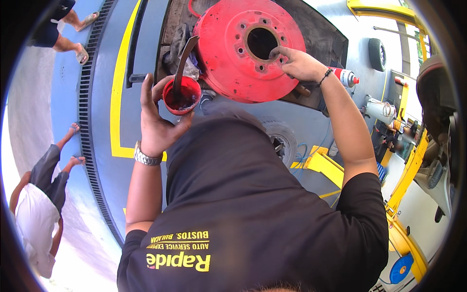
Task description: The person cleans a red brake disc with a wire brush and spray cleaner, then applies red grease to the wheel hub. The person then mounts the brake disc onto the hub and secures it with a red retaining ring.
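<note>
My left hand [158, 114] is closed around a small red cup [169, 103], thumb on the near side and fingers on the far side. Dark reddish stuff lies inside it. A long, curved, dark flat handle [183, 63] leans out of the cup; its lower end is hidden. Ahead lies a large red brake drum [228, 53] with a round centre hole and a ring of bolt holes. My right hand [299, 65] rests on the drum's face right of the hole, index finger stretched to the hole's rim, the other fingers bent. Nothing shows in it.
Under the drum is a dark, dirty work surface [331, 46]. A red and white spray can [344, 77] lies to its right, and a crumpled rag [190, 68] to its left. Wheels [377, 54], yellow lift parts [321, 168] and a floor grate [86, 102] surround me. Other people stand left.
</note>
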{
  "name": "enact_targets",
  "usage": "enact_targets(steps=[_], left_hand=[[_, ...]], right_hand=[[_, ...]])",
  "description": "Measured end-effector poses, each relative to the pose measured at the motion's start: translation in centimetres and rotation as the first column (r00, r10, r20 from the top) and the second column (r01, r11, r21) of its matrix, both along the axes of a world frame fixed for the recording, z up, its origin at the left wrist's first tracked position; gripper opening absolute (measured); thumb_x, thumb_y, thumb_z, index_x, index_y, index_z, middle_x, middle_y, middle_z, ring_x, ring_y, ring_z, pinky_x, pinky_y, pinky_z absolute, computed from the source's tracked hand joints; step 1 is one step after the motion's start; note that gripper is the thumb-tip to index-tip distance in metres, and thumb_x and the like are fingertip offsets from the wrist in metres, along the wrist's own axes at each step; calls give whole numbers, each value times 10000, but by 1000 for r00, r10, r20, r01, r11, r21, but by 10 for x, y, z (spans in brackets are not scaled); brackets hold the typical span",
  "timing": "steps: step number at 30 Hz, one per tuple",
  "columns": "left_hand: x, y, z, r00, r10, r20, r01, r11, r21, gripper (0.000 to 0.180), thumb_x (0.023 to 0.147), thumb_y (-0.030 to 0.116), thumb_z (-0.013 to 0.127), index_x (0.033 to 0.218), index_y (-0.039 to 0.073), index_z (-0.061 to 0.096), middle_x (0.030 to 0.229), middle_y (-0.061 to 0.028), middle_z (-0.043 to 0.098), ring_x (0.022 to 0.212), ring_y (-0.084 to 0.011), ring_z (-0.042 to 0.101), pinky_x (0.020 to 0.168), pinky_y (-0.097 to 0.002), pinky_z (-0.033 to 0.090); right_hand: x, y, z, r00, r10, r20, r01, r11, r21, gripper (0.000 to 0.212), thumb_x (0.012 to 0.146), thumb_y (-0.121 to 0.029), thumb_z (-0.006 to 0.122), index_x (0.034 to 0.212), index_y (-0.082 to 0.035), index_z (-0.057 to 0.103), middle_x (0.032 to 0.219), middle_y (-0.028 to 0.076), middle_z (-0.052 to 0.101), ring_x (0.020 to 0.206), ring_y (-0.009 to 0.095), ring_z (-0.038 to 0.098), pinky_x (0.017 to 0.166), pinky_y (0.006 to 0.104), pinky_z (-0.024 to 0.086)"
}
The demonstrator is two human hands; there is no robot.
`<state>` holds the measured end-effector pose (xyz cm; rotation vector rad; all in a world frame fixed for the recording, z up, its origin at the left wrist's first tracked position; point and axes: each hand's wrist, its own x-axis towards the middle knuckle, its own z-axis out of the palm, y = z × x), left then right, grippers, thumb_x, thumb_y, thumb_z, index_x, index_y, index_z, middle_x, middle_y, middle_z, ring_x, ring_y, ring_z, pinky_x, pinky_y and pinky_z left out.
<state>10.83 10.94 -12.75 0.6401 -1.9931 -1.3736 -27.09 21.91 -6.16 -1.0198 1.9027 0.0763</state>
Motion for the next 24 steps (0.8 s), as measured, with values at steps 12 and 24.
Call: enact_targets(steps=[12,24], left_hand=[[-17,28,-16,981,196,-5,-196,979,64,1221,693,-2,852,1621,107,67,1397,-241,559,1232,-313,627,1033,-429,523],[-42,24,-19,995,94,-15,-94,996,12,1234,708,-1,842,1623,124,24,1460,-247,496,1265,-318,603,1034,-434,531]], right_hand=[[33,-32,-14,175,-613,771,688,636,349,680,842,-86,492,1501,35,378,659,9,462,513,91,385,492,228,317],[14,-15,-3,693,-397,602,386,909,155,686,824,-73,489,1499,14,400,669,-13,466,545,71,426,500,230,366]])
